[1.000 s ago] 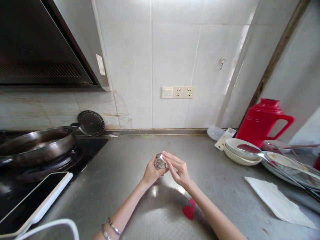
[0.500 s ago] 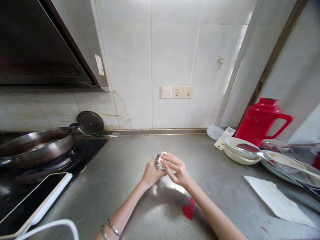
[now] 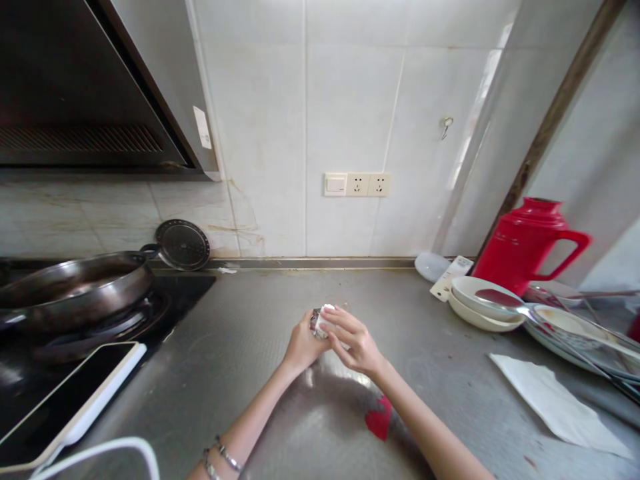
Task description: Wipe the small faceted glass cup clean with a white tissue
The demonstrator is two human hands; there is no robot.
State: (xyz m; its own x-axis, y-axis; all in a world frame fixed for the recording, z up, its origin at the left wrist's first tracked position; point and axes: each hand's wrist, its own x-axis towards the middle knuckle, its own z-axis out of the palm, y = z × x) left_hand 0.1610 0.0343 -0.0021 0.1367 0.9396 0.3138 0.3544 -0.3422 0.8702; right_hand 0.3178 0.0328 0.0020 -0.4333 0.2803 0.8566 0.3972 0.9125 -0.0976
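While my left hand [image 3: 301, 343] is closed around a small silvery object [image 3: 315, 323] at six o'clock, just below centre, my right hand [image 3: 356, 341] grips a white wad [image 3: 327, 311] against it. Metal pan [image 3: 95, 293] at nine; red thermos flask [image 3: 523, 247], three; white paper sheet [image 3: 555, 400], four.

A person's left hand [image 3: 301, 345] and right hand [image 3: 359, 345] meet at an object [image 3: 317, 323] above a counter [image 3: 240, 333], between a stove [image 3: 193, 290] at left and bowls [image 3: 480, 321] at right. A pan [image 3: 107, 299] sits on the stove beneath a range hood [image 3: 75, 87], a phone [image 3: 65, 397] before it. A thermos [image 3: 520, 247] stands behind the bowls, a napkin [image 3: 553, 400] lies before them, sockets [image 3: 369, 185] on the wall [image 3: 265, 120] beyond.
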